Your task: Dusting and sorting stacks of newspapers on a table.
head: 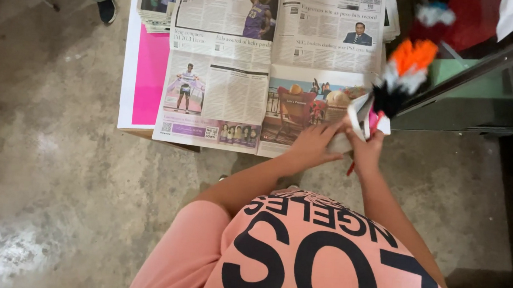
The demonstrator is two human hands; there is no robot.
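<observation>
My left hand (314, 144) and my right hand (366, 151) meet at the right edge of an open newspaper (244, 70). Together they grip a small white folded thing (357, 116), like a paper or card, held upright between the fingers. A thin red stick (350, 168) pokes out below my right hand. Just above the hands stands a tuft of orange, white and black feathers (405, 73). What the fingers cover is hidden.
The newspaper lies over a pink sheet (150, 75) on a low board on the concrete floor (41, 163). A newspaper stack (158, 2) is at the back. A glass-fronted cabinet (486, 89) stands at right. Another person's shoe (106, 9) is top left.
</observation>
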